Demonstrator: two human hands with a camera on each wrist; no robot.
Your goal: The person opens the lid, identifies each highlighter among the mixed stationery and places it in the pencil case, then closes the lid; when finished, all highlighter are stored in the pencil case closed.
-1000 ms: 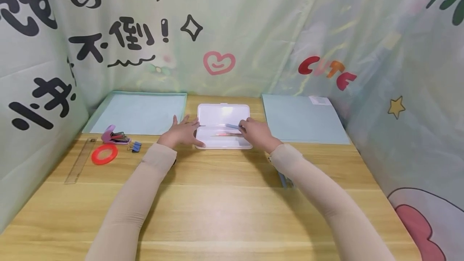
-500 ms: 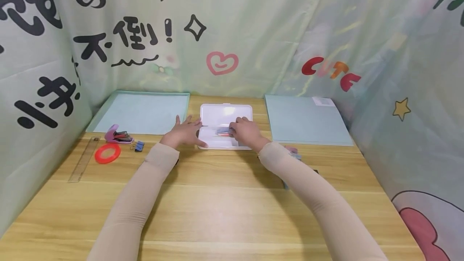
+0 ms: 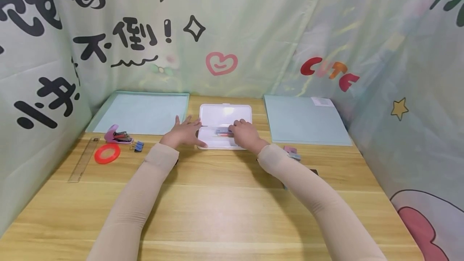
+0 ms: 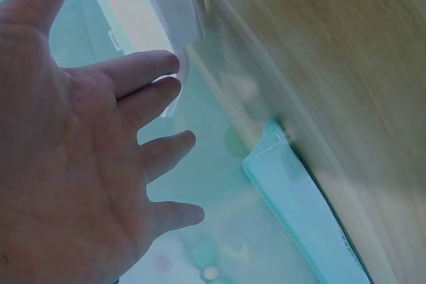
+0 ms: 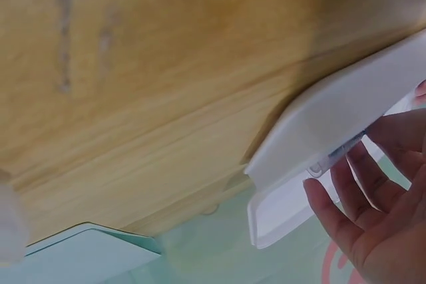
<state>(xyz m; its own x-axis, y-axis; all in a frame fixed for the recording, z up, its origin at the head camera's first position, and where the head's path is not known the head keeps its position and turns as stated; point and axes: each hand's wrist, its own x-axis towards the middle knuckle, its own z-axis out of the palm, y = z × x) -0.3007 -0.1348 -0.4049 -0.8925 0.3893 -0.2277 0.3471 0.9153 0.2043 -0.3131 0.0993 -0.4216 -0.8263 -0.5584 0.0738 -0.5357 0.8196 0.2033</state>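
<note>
An open white pencil case (image 3: 214, 144) lies on the table with its lid (image 3: 224, 112) tipped back. My left hand (image 3: 183, 133) rests against the case's left end, its fingers spread and straight; the left wrist view shows the bare palm (image 4: 73, 138). Inside the tray, my right hand (image 3: 248, 134) pinches a pen between thumb and fingers. The pen's clear end (image 5: 318, 169) sticks out past the fingertips in the right wrist view. A reddish slim item (image 3: 225, 135) lies beside the pen, partly covered by the hand.
At the left are a purple stapler (image 3: 113, 133), a blue binder clip (image 3: 138, 146), a red ring (image 3: 107, 154) and a clear ruler (image 3: 84, 160). Pale blue folders (image 3: 148, 112) (image 3: 304, 120) flank the case. Small items (image 3: 292, 153) are partly hidden by the right sleeve.
My right hand has moved left and down into the case with the pen, which now lies lower in the tray. Over the last half second little differs. My left hand stays at the case.
</note>
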